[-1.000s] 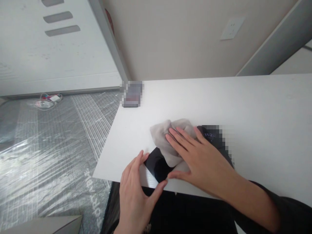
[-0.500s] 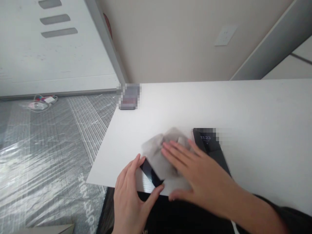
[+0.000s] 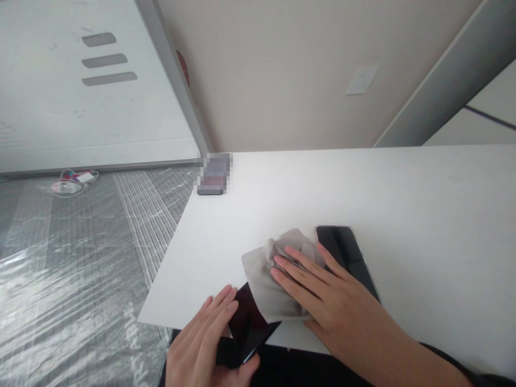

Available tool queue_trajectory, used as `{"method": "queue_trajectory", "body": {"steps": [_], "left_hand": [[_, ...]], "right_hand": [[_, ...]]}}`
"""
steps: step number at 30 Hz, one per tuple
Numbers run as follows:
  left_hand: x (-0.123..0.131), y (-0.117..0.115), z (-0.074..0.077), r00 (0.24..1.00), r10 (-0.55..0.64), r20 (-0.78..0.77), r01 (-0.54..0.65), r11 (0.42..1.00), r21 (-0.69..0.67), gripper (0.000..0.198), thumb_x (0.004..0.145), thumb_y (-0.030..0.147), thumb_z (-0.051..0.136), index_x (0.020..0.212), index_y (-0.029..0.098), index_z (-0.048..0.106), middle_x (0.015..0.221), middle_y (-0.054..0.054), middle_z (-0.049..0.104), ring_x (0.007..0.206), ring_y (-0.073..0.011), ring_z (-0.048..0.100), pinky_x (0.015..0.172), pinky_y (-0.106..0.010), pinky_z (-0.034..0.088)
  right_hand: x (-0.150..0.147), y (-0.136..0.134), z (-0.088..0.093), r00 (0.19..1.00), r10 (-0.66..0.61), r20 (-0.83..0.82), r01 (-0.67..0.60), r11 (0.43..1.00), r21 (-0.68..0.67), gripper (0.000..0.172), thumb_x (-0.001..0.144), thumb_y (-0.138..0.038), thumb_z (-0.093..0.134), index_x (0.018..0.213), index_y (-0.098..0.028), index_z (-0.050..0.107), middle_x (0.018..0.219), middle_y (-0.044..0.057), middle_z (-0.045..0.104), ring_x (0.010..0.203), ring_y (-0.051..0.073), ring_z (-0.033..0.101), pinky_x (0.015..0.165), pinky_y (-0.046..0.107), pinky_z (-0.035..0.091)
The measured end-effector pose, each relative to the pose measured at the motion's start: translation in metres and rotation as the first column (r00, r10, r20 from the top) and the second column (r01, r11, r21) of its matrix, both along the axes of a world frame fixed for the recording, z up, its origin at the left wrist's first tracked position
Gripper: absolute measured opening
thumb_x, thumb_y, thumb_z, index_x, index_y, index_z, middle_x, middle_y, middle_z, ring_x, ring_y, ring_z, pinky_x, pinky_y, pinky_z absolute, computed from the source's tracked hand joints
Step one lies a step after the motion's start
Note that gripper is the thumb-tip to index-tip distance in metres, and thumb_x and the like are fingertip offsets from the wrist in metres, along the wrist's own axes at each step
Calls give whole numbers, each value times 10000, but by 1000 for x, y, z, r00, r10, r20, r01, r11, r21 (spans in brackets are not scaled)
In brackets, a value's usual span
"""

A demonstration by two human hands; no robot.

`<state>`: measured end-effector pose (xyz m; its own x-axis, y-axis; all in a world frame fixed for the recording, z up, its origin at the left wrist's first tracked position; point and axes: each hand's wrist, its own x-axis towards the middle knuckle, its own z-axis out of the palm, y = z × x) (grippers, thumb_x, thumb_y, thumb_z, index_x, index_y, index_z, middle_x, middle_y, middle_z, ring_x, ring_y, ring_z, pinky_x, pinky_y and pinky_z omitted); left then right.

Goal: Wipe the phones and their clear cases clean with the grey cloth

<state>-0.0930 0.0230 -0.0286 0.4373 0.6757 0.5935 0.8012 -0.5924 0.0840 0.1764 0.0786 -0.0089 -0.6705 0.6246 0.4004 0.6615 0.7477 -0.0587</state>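
Observation:
At the table's front edge, my left hand (image 3: 209, 338) grips a dark glossy device (image 3: 250, 322) by its lower left end, fingers along one side and thumb at the bottom corner. A crumpled grey cloth (image 3: 268, 285) covers the device's upper right part. My right hand (image 3: 322, 287) lies over the cloth with its fingers spread, pressing it down. Just right of the cloth lies a black phone (image 3: 344, 244), screen dark, partly hidden behind my right hand.
On the white table (image 3: 427, 226), a blurred-out flat object (image 3: 213, 174) lies at the back left corner. A wall rises behind, with a socket (image 3: 363, 79). Cables (image 3: 72, 183) lie on the plastic-covered floor at left.
The device has come toward me and more of it shows. My left hand has moved down with it. The black phone's screen, lit with a clock before, is now dark.

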Motion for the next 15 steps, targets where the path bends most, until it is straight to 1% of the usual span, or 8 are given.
{"method": "queue_trajectory", "body": {"steps": [2,4,6,7,9,11,13,15], "left_hand": [[-2,2,5,999,-47,25,48,998,-28,452,1126,486,468,1200,72,635,1012,-240,849,994,-244,847,961,-256,652],[-1,4,9,996,-71,55,75,995,-61,551,1122,578,396,1182,94,653,1006,-203,858,1013,-218,843,992,-227,629],[1,6,11,995,-63,74,69,994,-86,615,1075,658,413,1180,110,673,1004,-162,865,1009,-202,843,1009,-220,618],[3,7,11,995,-58,83,66,994,-93,555,1079,619,463,1183,118,680,1008,-141,867,1005,-192,843,1009,-215,615],[7,9,12,992,-57,114,70,990,-118,302,1110,391,560,1198,132,689,1033,-113,868,1016,-175,839,1012,-202,609],[12,8,14,982,-37,187,70,983,-170,184,1081,175,571,1220,158,692,1070,-91,868,1017,-164,837,993,-190,614],[17,5,16,957,54,286,21,967,-254,210,1045,165,598,1217,204,712,1053,-59,872,930,-167,847,917,-192,644],[23,0,16,896,215,388,-66,929,-363,113,985,236,661,1014,257,769,867,-8,862,716,-173,827,737,-205,665]], "right_hand": [[0,1,5,994,27,-105,-24,999,25,491,1066,-13,328,1314,-165,724,1357,18,756,1255,219,705,1149,476,552],[0,5,13,981,53,-185,-47,998,36,497,1030,43,339,1210,-170,751,1223,11,804,1134,181,748,1134,404,571],[1,11,22,969,73,-234,-62,997,51,485,1011,66,346,1146,-164,751,1136,18,819,1049,174,769,1076,368,614],[2,14,26,963,81,-256,-68,996,60,487,997,81,345,1119,-163,748,1101,18,823,1013,170,776,1046,355,632],[3,18,29,951,86,-298,-66,995,76,482,979,102,354,1085,-164,741,1054,18,825,959,160,782,1008,333,655],[1,17,27,943,74,-323,-51,995,80,466,984,102,377,1094,-168,741,1065,19,826,985,149,782,1052,323,641],[-4,10,23,941,49,-335,-24,997,79,463,1005,83,394,1183,-163,744,1165,25,817,1120,145,763,1189,337,554],[-13,-2,19,948,59,-312,-37,997,75,461,1048,20,399,1317,-157,729,1339,21,765,1308,149,687,1314,360,400]]}}
